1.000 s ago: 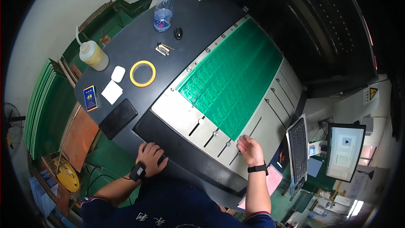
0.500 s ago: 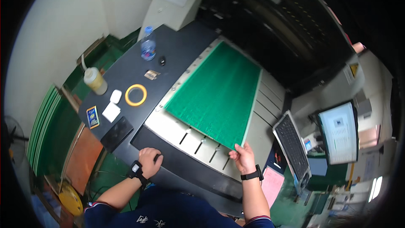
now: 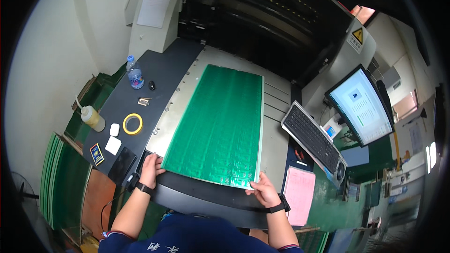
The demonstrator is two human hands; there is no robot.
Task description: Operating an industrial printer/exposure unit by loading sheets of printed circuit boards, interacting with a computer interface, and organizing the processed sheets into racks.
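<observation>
A large green circuit board panel [image 3: 218,126] lies over the pale slotted metal bed of the machine [image 3: 274,147], and its near edge overhangs the bed's dark front rail. At the near left corner, my left hand [image 3: 151,168] is closed with the panel's edge between thumb and fingers. My right hand [image 3: 263,190] pinches the near right corner, thumb on top. The fingers beneath the panel are partly hidden. Faint trace patterns and small pads show on the panel's shiny surface.
Left on the dark side table [image 3: 154,72] are a water bottle [image 3: 135,74], a yellow tape roll [image 3: 132,124], a black phone [image 3: 123,165] and a squeeze bottle [image 3: 93,118]. To the right stand a keyboard [image 3: 311,136], a monitor [image 3: 361,105] and pink paper [image 3: 300,194].
My left hand has moved from the front rail onto the panel's near left corner. The panel has turned straighter and come nearer, with my right hand still on its right corner. The view has shifted.
</observation>
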